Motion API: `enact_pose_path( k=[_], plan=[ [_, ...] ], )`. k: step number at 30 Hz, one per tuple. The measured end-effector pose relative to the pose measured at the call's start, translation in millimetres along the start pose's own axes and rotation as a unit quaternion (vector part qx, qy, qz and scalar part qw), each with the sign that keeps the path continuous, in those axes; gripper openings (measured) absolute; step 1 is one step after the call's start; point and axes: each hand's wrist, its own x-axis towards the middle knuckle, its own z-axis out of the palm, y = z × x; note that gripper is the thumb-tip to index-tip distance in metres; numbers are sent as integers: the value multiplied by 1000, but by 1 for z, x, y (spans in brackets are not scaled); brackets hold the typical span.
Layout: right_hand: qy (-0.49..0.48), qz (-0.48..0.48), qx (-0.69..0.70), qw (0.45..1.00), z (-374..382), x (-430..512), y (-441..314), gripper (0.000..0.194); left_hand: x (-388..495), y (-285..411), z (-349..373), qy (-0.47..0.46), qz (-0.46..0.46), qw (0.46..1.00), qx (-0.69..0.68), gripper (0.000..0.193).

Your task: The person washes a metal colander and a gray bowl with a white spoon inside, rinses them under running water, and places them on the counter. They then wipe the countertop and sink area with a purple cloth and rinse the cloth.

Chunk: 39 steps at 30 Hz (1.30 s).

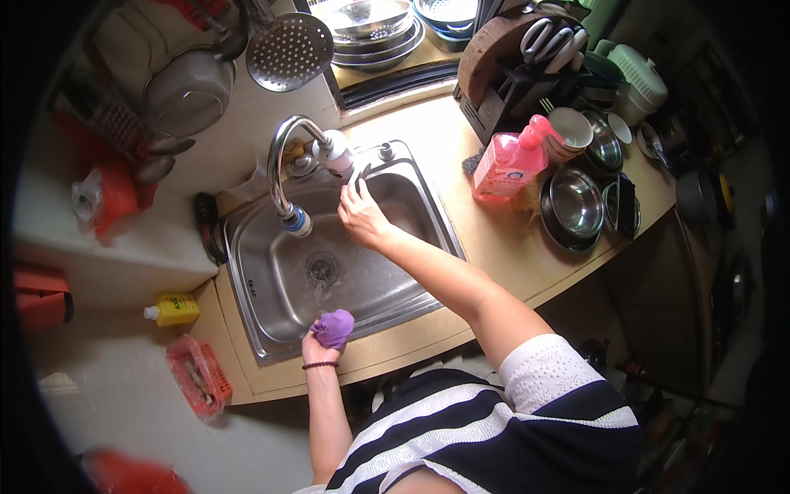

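My left hand (322, 351) is closed around a bunched purple cloth (334, 329), over the front edge of the stainless steel sink (395, 259). A beaded bracelet circles that wrist. At the back of the basin, my right hand (363, 216) has its fingertips on a slim faucet lever (360, 174), just below a white faucet filter body (334, 153). The curved chrome faucet (276, 154) arches to the left and ends in a blue and white nozzle (297, 222). No water stream shows below it. The drain strainer (321, 267) lies in the basin floor.
Right of the sink stand a pink soap pump bottle (506, 167), metal bowls (574, 200) and a knife block (512, 92). A yellow bottle (176, 309) and red basket (197, 376) are at left. A perforated skimmer (290, 52) and a strainer (191, 92) hang upper left.
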Motion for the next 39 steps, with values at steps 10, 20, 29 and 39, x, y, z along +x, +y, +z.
enact_pose_path(
  k=[10,20,29,39],
  plan=[
    [-309,109,384,863,-19,-67,-63,35,-55,-21,39,-302,177,895,276,39],
    [-87,387,898,192,-90,-125,-47,33,-57,-29,23,-185,435,663,581,38],
    [27,454,889,54,-111,-118,-19,44,-73,-22,25,-268,284,892,229,28],
    [-40,54,684,726,-195,-88,-43,18,-62,-81,9,-181,166,930,274,54]
  ],
)
